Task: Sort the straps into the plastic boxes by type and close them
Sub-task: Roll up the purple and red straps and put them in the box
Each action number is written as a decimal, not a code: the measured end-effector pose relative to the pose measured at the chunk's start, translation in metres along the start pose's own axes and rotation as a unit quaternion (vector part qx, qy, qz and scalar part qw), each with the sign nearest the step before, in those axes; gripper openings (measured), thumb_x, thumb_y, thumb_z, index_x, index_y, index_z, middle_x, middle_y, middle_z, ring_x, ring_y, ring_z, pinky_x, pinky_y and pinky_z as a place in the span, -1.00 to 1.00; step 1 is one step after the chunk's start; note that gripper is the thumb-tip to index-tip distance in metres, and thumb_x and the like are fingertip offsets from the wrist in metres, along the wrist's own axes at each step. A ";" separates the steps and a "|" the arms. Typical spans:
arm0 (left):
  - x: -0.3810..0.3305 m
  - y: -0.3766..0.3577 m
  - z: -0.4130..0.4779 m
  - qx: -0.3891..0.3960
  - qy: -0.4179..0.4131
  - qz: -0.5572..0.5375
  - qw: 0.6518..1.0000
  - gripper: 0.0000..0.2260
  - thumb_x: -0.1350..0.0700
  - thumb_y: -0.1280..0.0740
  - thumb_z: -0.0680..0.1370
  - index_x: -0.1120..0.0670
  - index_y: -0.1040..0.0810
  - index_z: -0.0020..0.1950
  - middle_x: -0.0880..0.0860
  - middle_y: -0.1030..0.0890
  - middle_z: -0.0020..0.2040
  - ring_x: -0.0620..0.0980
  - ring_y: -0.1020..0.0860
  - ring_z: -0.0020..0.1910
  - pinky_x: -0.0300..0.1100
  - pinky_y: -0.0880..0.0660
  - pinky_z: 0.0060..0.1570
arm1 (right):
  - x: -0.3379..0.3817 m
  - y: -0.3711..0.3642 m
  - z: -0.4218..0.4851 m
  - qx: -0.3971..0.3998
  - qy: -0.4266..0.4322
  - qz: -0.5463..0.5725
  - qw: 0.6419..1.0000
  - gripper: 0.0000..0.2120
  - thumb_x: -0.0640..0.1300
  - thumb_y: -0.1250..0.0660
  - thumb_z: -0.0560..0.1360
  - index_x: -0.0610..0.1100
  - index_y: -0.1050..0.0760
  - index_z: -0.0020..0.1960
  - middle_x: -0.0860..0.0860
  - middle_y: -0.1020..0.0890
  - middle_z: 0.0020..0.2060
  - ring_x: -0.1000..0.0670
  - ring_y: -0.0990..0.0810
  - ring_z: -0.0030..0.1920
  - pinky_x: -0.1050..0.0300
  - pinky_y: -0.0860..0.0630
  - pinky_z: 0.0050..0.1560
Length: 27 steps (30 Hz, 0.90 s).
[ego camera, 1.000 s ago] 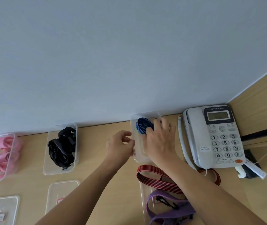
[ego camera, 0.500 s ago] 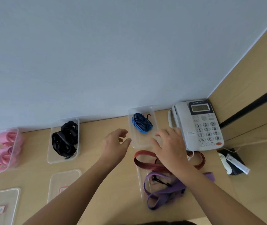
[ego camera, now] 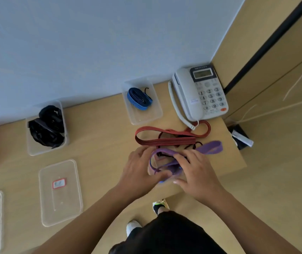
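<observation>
Purple flat webbing strap (ego camera: 210, 146) lies at the front edge of the wooden desk (ego camera: 100, 140). The left hand (ego camera: 141, 169) curls round its loop and the right hand (ego camera: 196, 173) pinches its middle, seemingly gathering it into a coil that fits a box.

A plain pale blue-grey wall (ego camera: 91, 43) runs behind the light wooden counter (ego camera: 100, 129). At the right it meets a tan wood panel (ego camera: 252, 33) crossed by a black strip (ego camera: 268, 44). The floor (ego camera: 284, 180) is tan. Light is even.
</observation>
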State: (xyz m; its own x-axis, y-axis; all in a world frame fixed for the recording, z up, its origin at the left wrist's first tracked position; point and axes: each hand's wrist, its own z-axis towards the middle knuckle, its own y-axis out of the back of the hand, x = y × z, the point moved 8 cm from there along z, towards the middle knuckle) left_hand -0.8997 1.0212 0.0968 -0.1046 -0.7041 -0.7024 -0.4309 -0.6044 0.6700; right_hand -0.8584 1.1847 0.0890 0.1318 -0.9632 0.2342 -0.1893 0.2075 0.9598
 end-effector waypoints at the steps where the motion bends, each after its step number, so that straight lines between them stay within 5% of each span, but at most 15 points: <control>1: -0.001 -0.010 -0.002 0.032 -0.012 0.018 0.999 -0.17 -0.40 -0.46 0.36 -0.07 -0.39 0.54 -0.25 -0.36 0.35 -0.11 -0.28 0.38 -0.29 -0.21 0.28 | 0.001 -0.006 -0.001 0.017 -0.007 -0.028 0.999 -0.23 0.11 -0.59 0.24 -0.13 -0.45 0.36 -0.08 -0.54 0.17 -0.15 -0.50 0.20 -0.09 -0.48 0.20; 3: 0.002 -0.024 -0.003 0.067 0.000 0.059 0.996 -0.11 -0.31 -0.51 0.39 -0.06 -0.25 0.61 -0.09 -0.38 0.47 0.02 -0.30 0.42 -0.19 -0.28 0.32 | -0.001 -0.011 0.001 0.023 -0.023 -0.056 0.998 -0.13 0.07 -0.61 0.21 -0.14 -0.38 0.43 -0.06 -0.54 0.19 -0.15 -0.49 0.20 -0.08 -0.47 0.17; 6: 0.006 -0.023 0.002 0.015 0.035 0.055 0.998 -0.35 -0.01 -0.51 0.47 0.05 -0.39 0.51 0.07 -0.58 0.26 0.16 -0.49 0.24 -0.10 -0.35 0.16 | -0.005 -0.005 0.007 0.002 -0.043 -0.078 0.996 -0.29 -0.04 -0.60 0.21 -0.13 -0.47 0.32 -0.03 -0.58 0.08 -0.15 -0.51 0.09 -0.07 -0.45 0.00; 10: 0.005 -0.012 0.001 -0.027 0.061 -0.007 0.998 -0.65 0.16 -0.47 0.49 0.07 -0.63 0.28 0.05 -0.63 0.04 0.10 -0.56 0.09 -0.21 -0.36 -0.01 | -0.005 0.010 0.007 -0.018 -0.057 -0.091 0.994 -0.71 -0.16 -0.53 0.30 -0.08 -0.59 0.00 -0.01 -0.57 -0.12 -0.15 -0.51 0.00 -0.02 -0.39 -0.08; 13: -0.006 0.002 -0.005 -0.042 0.050 -0.051 0.997 -0.83 0.24 -0.45 0.50 0.08 -0.72 0.06 -0.08 -0.58 -0.18 0.07 -0.58 -0.03 -0.23 -0.38 -0.06 | 0.001 0.026 -0.004 -0.042 -0.064 -0.065 0.995 -0.78 -0.22 -0.52 0.33 -0.15 -0.59 -0.06 -0.09 -0.56 -0.14 -0.20 -0.52 -0.05 -0.04 -0.41 -0.12; 16: -0.021 0.015 -0.015 -0.026 0.059 -0.162 0.985 -0.84 0.27 -0.44 0.51 0.01 -0.71 -0.05 0.07 -0.67 -0.12 0.09 -0.69 -0.21 -0.19 -0.60 -0.18 | 0.008 0.050 -0.020 -0.083 -0.077 -0.024 0.993 -0.82 -0.28 -0.45 0.37 -0.19 -0.53 -0.06 -0.14 -0.53 -0.12 -0.22 -0.51 -0.12 -0.09 -0.45 -0.16; 18: -0.033 0.028 -0.022 -0.026 0.050 -0.218 0.974 -0.81 0.28 -0.44 0.52 -0.02 -0.71 -0.07 0.07 -0.70 -0.12 0.02 -0.70 -0.30 -0.29 -0.57 -0.30 | 0.014 0.071 -0.032 -0.111 -0.076 -0.003 0.991 -0.85 -0.29 -0.40 0.40 -0.21 -0.51 -0.05 -0.13 -0.55 -0.15 -0.23 -0.51 -0.14 -0.09 -0.44 -0.17; 27: -0.089 0.108 -0.067 -0.028 -0.060 -0.386 0.920 -0.89 0.22 -0.50 0.50 0.09 -0.73 0.01 0.10 -0.74 -0.17 0.01 -0.71 -0.16 -0.06 -0.66 -0.02 | 0.061 0.162 -0.073 -0.204 -0.042 0.160 0.965 -0.95 -0.20 -0.34 0.51 -0.13 -0.48 -0.05 -0.02 -0.53 -0.31 -0.11 -0.46 -0.26 -0.01 -0.38 -0.26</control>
State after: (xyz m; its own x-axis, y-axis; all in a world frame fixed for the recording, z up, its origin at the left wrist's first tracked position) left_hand -0.8768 0.9935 0.2480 0.1136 -0.0128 -0.9934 -0.3708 -0.9282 -0.0304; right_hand -0.8097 1.1721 0.2696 0.0469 -0.8451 0.5325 0.1942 0.5306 0.8251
